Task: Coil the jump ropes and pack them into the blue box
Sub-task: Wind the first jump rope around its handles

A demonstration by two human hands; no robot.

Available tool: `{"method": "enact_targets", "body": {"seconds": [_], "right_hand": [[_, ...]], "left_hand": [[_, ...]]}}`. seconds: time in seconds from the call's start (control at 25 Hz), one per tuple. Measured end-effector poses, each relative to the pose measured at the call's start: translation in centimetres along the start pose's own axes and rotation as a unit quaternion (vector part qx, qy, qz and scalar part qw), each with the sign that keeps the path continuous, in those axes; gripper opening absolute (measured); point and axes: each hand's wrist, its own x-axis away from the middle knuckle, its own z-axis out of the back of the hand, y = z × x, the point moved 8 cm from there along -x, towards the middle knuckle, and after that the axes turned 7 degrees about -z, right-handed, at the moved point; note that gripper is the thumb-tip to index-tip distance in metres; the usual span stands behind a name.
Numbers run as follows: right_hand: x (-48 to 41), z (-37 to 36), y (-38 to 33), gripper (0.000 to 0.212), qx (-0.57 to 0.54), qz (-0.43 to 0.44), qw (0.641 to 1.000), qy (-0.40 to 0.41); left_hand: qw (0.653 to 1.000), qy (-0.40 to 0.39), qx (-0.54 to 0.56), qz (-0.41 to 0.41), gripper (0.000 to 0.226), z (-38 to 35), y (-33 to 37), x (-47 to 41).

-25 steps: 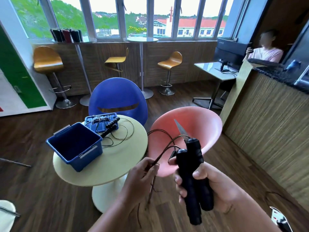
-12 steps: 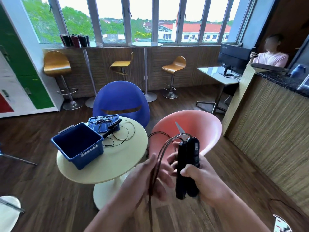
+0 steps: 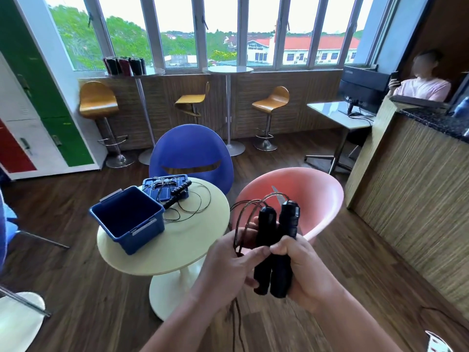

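My right hand (image 3: 308, 271) grips the two black handles (image 3: 279, 240) of a jump rope, held upright side by side. Thin dark cord (image 3: 250, 208) loops out of the handle tops to the left, and my left hand (image 3: 232, 261) holds these loops against the handles; the rest of the cord hangs down below my hands. On the round cream table (image 3: 182, 247) stands the open blue box (image 3: 128, 219), empty inside. Behind it lies the blue lid (image 3: 163, 185) with a second black-handled jump rope (image 3: 179, 191) spread loosely over it and the tabletop.
A pink chair (image 3: 314, 194) stands right behind my hands and a blue chair (image 3: 190, 151) behind the table. A wooden counter (image 3: 411, 189) runs along the right. Bar stools and tall tables line the window wall. A person sits at the far right by a monitor.
My left hand has moved in against the handles, gathering the cord loops beside them. The handles have come up a little and closer to me.
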Motion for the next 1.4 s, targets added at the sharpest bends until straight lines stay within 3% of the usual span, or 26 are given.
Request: {"method": "enact_targets", "body": {"seconds": [0.24, 0.44, 0.52, 0.64, 0.84, 1.0, 1.08, 1.2, 1.4], "right_hand": [[-1.0, 1.0, 0.5, 0.053, 0.082, 0.016, 0.996, 0.023], [-0.7, 1.7, -0.8, 0.03, 0.142, 0.071, 0.979, 0.125], [-0.8, 2.3, -0.9, 0.029, 0.128, 0.068, 0.977, 0.154], [-1.0, 2.4, -1.0, 0.034, 0.082, 0.037, 0.984, 0.152], [-1.5, 1.5, -0.8, 0.04, 0.037, 0.014, 0.992, 0.118], [-2.1, 1.2, -1.1, 0.06, -0.016, 0.055, 0.994, 0.089], [-2.3, 0.9, -1.4, 0.057, -0.043, 0.087, 0.993, 0.074], [-2.2, 1.0, -1.4, 0.073, -0.044, 0.098, 0.989, 0.098], [-1.7, 1.3, -1.7, 0.036, -0.002, 0.093, 0.985, 0.145]], "left_hand": [[0.999, -0.01, 0.042, 0.001, 0.013, -0.2, 0.4, -0.4], [0.999, 0.017, 0.05, 0.001, 0.041, -0.4, 0.9, -0.6], [0.995, 0.072, 0.071, -0.009, 0.023, 0.5, 0.8, -0.8], [0.989, 0.108, 0.094, -0.026, 0.012, 1.7, 0.5, -1.0], [0.991, 0.055, 0.123, 0.017, 0.029, 0.1, -1.1, 0.2], [0.988, 0.058, 0.126, 0.067, 0.039, -1.3, -2.8, 1.5], [0.981, 0.066, 0.144, 0.112, 0.038, -2.0, -3.8, 2.1], [0.97, 0.064, 0.173, 0.16, 0.047, -2.6, -5.2, 2.5], [0.972, 0.076, 0.164, 0.149, 0.057, -2.0, -6.4, 2.3]]}}
